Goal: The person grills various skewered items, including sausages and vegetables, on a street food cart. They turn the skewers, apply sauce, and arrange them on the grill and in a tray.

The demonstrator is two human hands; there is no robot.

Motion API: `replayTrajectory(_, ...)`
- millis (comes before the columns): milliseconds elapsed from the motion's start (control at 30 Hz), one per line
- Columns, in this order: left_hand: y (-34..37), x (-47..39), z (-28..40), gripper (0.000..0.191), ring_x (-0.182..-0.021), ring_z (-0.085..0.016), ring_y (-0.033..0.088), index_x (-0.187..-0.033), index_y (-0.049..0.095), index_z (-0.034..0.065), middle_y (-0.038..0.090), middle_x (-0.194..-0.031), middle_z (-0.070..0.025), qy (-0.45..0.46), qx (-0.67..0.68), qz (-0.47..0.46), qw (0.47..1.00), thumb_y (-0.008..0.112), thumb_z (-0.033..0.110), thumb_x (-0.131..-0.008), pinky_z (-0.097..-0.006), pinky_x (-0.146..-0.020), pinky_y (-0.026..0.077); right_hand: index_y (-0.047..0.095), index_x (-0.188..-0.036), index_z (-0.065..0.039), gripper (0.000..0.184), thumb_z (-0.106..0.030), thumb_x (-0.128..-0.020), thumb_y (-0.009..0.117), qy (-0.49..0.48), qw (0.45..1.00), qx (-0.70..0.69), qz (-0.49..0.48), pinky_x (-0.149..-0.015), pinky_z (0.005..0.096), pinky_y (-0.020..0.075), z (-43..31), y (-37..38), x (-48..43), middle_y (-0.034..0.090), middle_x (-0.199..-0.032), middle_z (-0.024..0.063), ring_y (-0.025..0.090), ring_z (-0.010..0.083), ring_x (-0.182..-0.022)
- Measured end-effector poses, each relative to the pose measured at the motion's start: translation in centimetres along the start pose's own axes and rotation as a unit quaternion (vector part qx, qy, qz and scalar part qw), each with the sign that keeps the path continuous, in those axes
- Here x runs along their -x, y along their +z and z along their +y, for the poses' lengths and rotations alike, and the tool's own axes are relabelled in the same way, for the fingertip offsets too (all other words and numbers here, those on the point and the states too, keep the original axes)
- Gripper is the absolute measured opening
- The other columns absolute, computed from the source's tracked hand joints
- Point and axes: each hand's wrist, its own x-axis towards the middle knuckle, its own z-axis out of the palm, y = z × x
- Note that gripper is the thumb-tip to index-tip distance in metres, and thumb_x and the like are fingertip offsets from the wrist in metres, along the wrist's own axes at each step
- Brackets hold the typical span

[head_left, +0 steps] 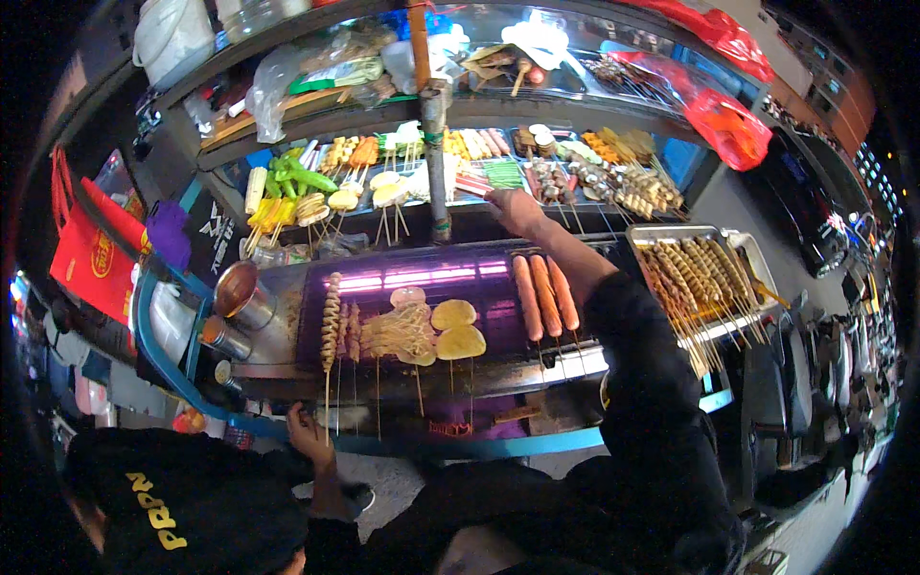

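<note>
My right hand (519, 213) reaches over the griddle to the display of raw skewers. Its fingertips are at the ends of red-and-white sticks (473, 185) that look like crab sticks; whether they grip them is unclear. My left hand (310, 435) is low at the front rail, beside the wooden stick of a spiral-cut skewer (330, 323); I cannot tell whether it holds it. On the dark griddle (496, 291) lie thin meat skewers (348, 330), a fan of enoki mushrooms (395, 329), two round yellowish slices (458, 339) and three sausages (546, 298) on sticks.
A metal tray (643, 231) of cooked skewers stands at the right. Left of the griddle are a steel pot (253, 302) and a shaker jar (226, 339). A post (434, 158) rises before the display. Another person in black (194, 496) is close at lower left.
</note>
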Motion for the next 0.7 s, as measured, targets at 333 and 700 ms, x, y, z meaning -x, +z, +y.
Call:
replayTrajectory(333,-0.5,-0.2,-2.4,0.025,-0.086,-0.027,0.061,-0.112,0.066,0.0009,0.066,-0.098,-0.0138,0.105,-0.054,0.027,0.993,0.056,0.016,-0.094,-0.0370,-0.076,0.049,0.076,-0.106,-0.004,0.028,-0.017,-0.095,0.054,0.176,0.955,0.204,-0.127,-0.079,0.0451,0.0592,5.1,10.7,-11.7,0.074,-0.111,0.0155,0.074,0.0320,-0.097)
replayTrajectory(700,-0.5,-0.3,1.5,0.019,-0.090,-0.028,0.064,-0.110,0.066,0.0019,0.067,-0.099,-0.0135,0.096,-0.132,0.054,0.985,0.057,0.004,-0.093,-0.0364,-0.081,0.052,0.077,-0.101,-0.007,0.025,-0.017,-0.093,0.056,0.186,0.955,0.225,-0.047,-0.080,0.0404,0.0585,4.9,9.6,-11.8,0.074,-0.107,0.0141,0.073,0.0299,-0.099)
